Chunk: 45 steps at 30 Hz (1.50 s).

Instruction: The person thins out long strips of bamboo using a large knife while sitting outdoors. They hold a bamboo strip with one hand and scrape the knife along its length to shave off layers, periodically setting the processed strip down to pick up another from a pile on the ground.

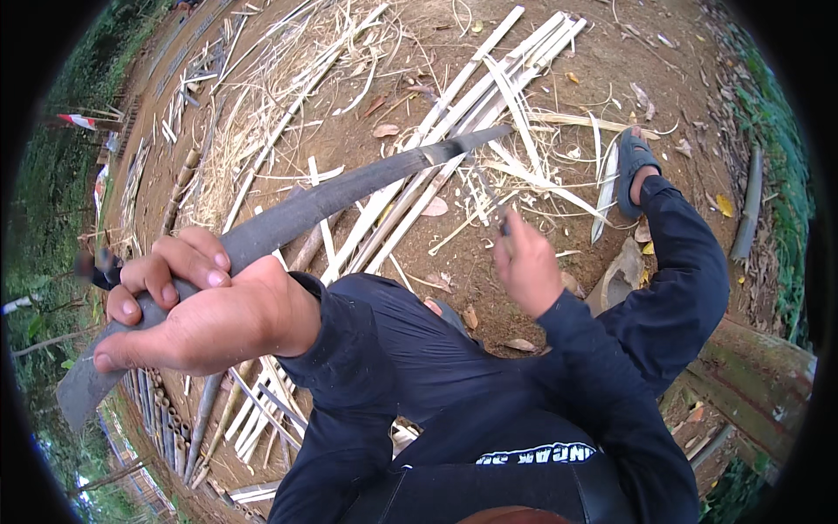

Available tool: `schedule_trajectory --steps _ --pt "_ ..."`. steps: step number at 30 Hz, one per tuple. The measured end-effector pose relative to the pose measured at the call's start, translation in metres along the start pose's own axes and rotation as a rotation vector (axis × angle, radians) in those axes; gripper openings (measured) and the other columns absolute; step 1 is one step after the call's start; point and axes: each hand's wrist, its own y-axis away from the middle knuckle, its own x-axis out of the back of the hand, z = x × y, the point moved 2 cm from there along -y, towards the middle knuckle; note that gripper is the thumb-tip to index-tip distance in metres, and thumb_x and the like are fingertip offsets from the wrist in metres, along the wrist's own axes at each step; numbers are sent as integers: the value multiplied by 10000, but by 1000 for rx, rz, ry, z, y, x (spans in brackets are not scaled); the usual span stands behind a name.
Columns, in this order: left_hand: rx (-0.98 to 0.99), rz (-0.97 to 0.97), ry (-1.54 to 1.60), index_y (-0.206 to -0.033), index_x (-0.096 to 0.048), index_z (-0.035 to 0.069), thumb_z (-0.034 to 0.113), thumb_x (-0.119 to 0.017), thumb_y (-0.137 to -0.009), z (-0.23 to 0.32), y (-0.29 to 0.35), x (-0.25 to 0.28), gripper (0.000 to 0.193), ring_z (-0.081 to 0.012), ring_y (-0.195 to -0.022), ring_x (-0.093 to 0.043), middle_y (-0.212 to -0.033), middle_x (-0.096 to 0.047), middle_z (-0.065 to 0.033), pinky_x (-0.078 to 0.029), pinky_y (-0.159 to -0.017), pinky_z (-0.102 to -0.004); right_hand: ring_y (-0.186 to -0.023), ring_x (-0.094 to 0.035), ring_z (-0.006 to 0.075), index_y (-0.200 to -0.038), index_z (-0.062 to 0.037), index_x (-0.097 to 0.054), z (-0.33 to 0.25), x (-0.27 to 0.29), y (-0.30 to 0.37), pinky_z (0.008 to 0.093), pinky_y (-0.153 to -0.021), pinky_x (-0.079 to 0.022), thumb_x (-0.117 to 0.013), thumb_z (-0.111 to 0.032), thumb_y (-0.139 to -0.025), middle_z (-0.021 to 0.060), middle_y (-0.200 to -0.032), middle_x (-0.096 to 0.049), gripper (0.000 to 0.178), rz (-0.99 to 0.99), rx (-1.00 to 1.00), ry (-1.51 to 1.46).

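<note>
Gripping a long grey bamboo strip (288,218) that curves from lower left up toward the frame's centre, the left hand (188,310) wraps its fingers around it, thumb along the edge. The right hand (526,262) closes on a small dark tool (504,223). Split pale bamboo slats (454,131) and shavings litter the brown dirt ground (489,288) beneath, near a blue sandal (630,166).

Strip held across the lap, above split bamboo on the ground

The left hand (188,319) grips the long strip (288,218) at lower left; the right hand (526,262) sits right of it, the sandal (630,170) beyond, split bamboo (454,131) ahead
</note>
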Motion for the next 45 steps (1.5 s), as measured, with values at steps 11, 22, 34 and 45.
schedule_trajectory --steps 11,22,34,45 --pt "-16 -49 85 -748 -457 147 621 -307 -989 10 0 2 552 -100 -409 -256 -629 -374 21 -214 -372 -238 -589 -580 238 -1417 -70 -462 -48 21 0 374 -512 -494 -687 -72 -767 118 -759 -540 688 -30 235 -30" --pt "122 -274 320 -738 -431 150 665 -262 -974 8 -6 -1 591 -89 -399 -254 -566 -325 22 -206 -361 -230 -577 -554 243 -1399 -80 -500 -74 53 0 365 -543 -492 -623 48 -747 102 -732 -563 675 -80 487 -145" --pt "-22 -300 160 -805 -417 151 676 -320 -960 7 -4 -2 556 -64 -358 -210 -565 -275 34 -141 -334 -216 -562 -601 278 -1380 -73 -503 -17 26 -8 381 -522 -514 -632 -48 -794 140 -744 -581 600 -6 135 -84" --pt "121 -693 942 -765 -346 171 653 -276 -978 9 -4 -15 531 -59 -431 -202 -551 -245 57 -264 -428 -227 -526 -498 212 -1325 -59 -571 -79 71 -12 348 -502 -457 -697 -2 -646 66 -678 -476 693 25 554 -253"
